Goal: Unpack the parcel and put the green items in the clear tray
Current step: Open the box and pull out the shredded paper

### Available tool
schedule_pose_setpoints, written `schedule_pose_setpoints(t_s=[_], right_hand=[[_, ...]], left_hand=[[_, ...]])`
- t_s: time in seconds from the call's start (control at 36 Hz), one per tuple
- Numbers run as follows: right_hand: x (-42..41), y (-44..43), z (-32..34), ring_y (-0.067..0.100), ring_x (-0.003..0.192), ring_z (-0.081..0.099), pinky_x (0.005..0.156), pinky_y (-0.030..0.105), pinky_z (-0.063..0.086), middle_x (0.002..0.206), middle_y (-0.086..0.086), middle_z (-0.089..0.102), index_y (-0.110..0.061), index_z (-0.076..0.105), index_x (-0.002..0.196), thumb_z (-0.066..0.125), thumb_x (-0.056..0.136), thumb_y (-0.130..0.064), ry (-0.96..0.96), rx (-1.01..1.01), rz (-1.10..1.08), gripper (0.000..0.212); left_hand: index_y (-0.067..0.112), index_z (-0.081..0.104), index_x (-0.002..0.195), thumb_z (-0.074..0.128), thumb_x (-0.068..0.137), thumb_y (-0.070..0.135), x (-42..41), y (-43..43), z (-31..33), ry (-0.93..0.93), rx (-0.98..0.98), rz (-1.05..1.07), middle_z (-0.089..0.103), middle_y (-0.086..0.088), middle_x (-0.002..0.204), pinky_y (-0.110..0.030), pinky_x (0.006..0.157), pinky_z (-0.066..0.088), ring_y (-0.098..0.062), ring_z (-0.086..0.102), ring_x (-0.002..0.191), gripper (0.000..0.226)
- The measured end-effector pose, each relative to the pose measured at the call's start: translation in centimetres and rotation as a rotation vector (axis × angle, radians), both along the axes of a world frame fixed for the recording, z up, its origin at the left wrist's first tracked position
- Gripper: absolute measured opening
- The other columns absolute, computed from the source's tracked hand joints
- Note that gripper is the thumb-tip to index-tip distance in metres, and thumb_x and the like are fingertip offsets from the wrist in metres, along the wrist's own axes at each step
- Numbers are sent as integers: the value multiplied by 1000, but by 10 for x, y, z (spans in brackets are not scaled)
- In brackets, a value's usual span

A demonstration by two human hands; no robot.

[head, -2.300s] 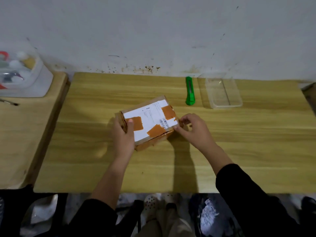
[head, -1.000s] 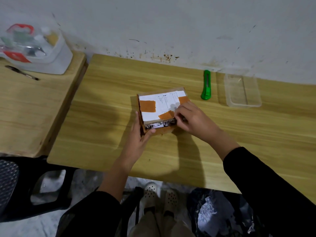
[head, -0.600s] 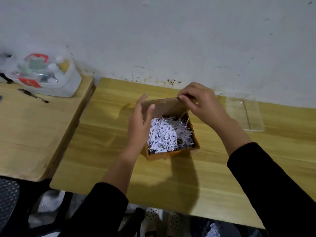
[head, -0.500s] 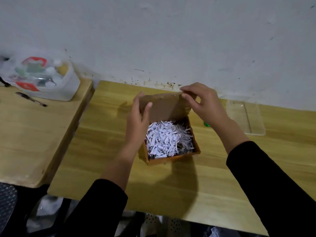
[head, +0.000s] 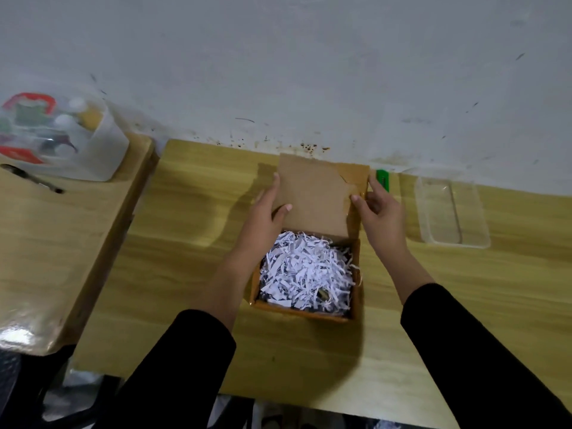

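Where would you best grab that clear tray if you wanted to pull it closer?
Probably by the near short rim of the clear tray, coming from the front. It lies lengthwise away from the person, empty and open-topped, so fingers can hook over that thin edge. The right hand is closest.

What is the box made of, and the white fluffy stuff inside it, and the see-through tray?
The box looks like brown cardboard, dull and creased where its lid folds. The white stuff looks like shredded paper, thin curly strips. The tray is probably clear plastic, since the table shows through and its rim glints.
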State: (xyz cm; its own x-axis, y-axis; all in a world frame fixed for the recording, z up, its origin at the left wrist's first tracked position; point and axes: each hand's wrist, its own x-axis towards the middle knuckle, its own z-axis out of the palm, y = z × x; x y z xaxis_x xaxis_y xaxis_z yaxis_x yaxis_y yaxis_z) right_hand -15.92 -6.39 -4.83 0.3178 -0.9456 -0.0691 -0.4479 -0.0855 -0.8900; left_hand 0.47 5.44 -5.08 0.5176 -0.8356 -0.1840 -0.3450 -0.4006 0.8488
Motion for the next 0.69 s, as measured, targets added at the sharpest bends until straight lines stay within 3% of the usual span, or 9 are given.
schedule_pose_setpoints(t_s=[0.11,0.25,0.53,0.58,0.64,0.69], right_hand=[[-23,8,-7,25,107,63,97,45,51,119,16,65,-14,44,137,63,86,-28,99,50,-16,56],[-24,9,5,22,109,62,95,29,47,123,13,63,-8,41,138,60,89,-25,215,-17,28,56],[-17,14,26,31,112,59,91,32,46,121,18,62,-7,37,140,49,95,-16,401,-76,185,48],[-17,23,27,32,108,59,83,29,45,117,20,63,-6,35,141,48,96,-17,428,-64,187,48],[-19,36,30,34,108,56,79,27,41,118,20,60,-2,39,136,48,95,-17,427,-97,196,44],[-25,53,34,33,127,44,99,31,39,138,17,48,-1,37,137,50,94,-18,410,-138,216,48]], left_hand=[[22,23,146,50,95,22,-13,-3,-5,29,14,-35,27,-7,153,-35,114,22,-23,24,142,58],[22,23,146,52,94,19,-16,3,-3,36,28,1,29,-5,153,-43,115,27,-22,27,141,60],[17,23,146,57,88,3,-31,24,5,163,11,130,29,-6,152,-45,114,31,-22,32,139,69],[14,26,146,58,88,3,-38,30,8,76,23,148,25,-4,154,-33,116,20,-20,27,141,67],[11,30,145,58,88,6,-45,40,13,-67,21,163,23,1,155,-16,109,12,-15,21,142,64],[11,37,142,61,87,7,-48,52,19,-158,-39,161,28,2,153,-17,110,14,-13,23,141,59]])
